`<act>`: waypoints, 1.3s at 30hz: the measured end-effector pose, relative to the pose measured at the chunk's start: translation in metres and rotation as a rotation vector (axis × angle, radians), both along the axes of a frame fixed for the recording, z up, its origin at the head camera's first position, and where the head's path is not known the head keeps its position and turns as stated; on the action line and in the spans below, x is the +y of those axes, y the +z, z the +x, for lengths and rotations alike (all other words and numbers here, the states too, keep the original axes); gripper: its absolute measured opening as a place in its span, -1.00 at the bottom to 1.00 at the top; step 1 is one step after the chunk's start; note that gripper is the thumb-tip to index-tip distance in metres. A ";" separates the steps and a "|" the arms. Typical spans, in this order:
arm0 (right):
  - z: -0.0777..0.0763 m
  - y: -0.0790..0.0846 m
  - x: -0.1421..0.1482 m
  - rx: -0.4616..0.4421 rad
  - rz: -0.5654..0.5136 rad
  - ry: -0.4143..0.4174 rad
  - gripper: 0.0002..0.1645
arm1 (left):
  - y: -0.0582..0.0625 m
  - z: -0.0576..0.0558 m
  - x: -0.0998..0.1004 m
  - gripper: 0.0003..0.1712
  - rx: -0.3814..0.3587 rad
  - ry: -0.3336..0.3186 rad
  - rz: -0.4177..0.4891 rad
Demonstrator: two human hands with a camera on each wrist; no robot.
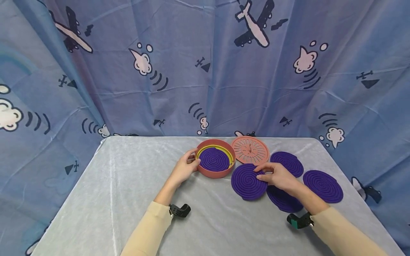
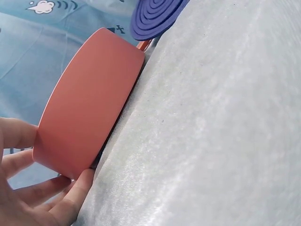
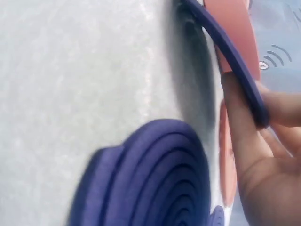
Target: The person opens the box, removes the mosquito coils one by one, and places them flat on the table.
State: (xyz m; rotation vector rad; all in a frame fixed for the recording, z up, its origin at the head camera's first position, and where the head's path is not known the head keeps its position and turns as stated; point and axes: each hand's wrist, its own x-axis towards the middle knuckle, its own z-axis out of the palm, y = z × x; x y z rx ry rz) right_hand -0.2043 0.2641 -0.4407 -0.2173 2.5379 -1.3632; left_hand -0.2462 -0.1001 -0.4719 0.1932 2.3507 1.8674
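A round coral box (image 1: 215, 174) with a yellow inner ring has a purple spiral mosquito coil lying inside it. My left hand (image 1: 185, 167) grips the box's left side, thumb at the rim; in the left wrist view fingers (image 2: 77, 193) reach round its lower edge. Between thumb and fingers my right hand (image 1: 277, 175) pinches another purple mosquito coil (image 1: 248, 183) by its right edge. The right wrist view shows this held coil (image 3: 235, 61) edge-on, raised off the cloth, the coral box behind it.
A slotted coral lid (image 1: 251, 150) with a small central peg lies right of the box. Several more mosquito coils lie at the right: one behind (image 1: 287, 163), one farther right (image 1: 323, 186), one below my right hand (image 1: 284, 200). A patterned blue curtain (image 1: 179, 71) hangs behind the cloth-covered table (image 1: 134, 185).
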 end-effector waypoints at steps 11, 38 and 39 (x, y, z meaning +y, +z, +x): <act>-0.004 -0.002 0.005 0.006 0.085 0.036 -0.67 | 0.000 0.000 -0.001 -0.41 0.013 -0.011 0.013; -0.013 0.004 -0.002 0.124 0.115 0.003 -0.72 | 0.000 -0.001 -0.001 -0.41 0.004 -0.007 0.012; -0.013 0.005 -0.004 0.131 0.115 -0.001 -0.71 | -0.001 -0.001 -0.001 -0.41 0.005 -0.009 0.013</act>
